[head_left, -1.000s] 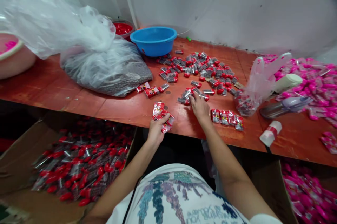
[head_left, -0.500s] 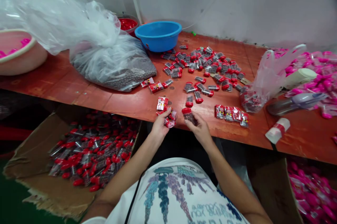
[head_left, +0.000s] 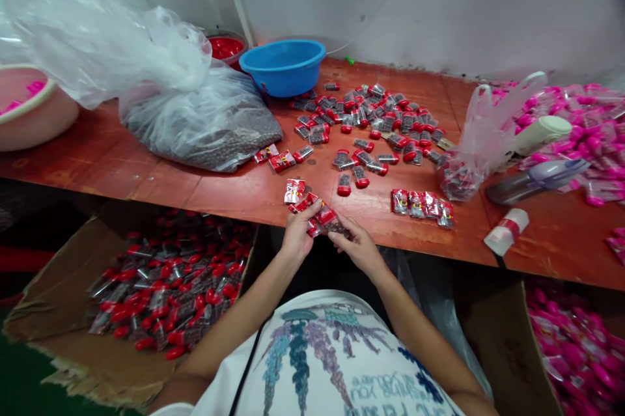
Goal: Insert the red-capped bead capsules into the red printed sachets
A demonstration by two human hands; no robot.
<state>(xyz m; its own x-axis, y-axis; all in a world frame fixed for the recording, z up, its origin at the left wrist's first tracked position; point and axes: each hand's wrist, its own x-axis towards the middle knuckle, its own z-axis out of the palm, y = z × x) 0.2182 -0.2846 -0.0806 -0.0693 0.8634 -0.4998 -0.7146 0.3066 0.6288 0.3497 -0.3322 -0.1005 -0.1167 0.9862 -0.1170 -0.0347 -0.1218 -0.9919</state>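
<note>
My left hand (head_left: 297, 235) is closed on several red printed wrappers (head_left: 322, 211) at the table's front edge. From the other side, my right hand (head_left: 360, 248) grips a small clear bottle (head_left: 336, 227) with dark contents, its end against the wrappers. Whether the bottle is inside one of them I cannot tell. Just beyond my left hand lies a red printed packet (head_left: 294, 191). A short row of similar packets (head_left: 416, 204) lies to the right. Farther back spreads a pile of red-capped bottles (head_left: 375, 110) with dark contents.
A clear bag of dark beads (head_left: 209, 129) slumps left of a blue basin (head_left: 283, 68). Under the table, a cardboard box (head_left: 63, 331) holds many red-capped bottles. At right stand a tied plastic bag (head_left: 469, 162), a drinking bottle (head_left: 532, 185), a white roll (head_left: 508, 232) and pink-capped bottles (head_left: 590, 142).
My right hand has moved left, bringing the bottle up to the wrappers in my left hand. One bottle near the front of the pile no longer shows there. The view has shifted slightly.
</note>
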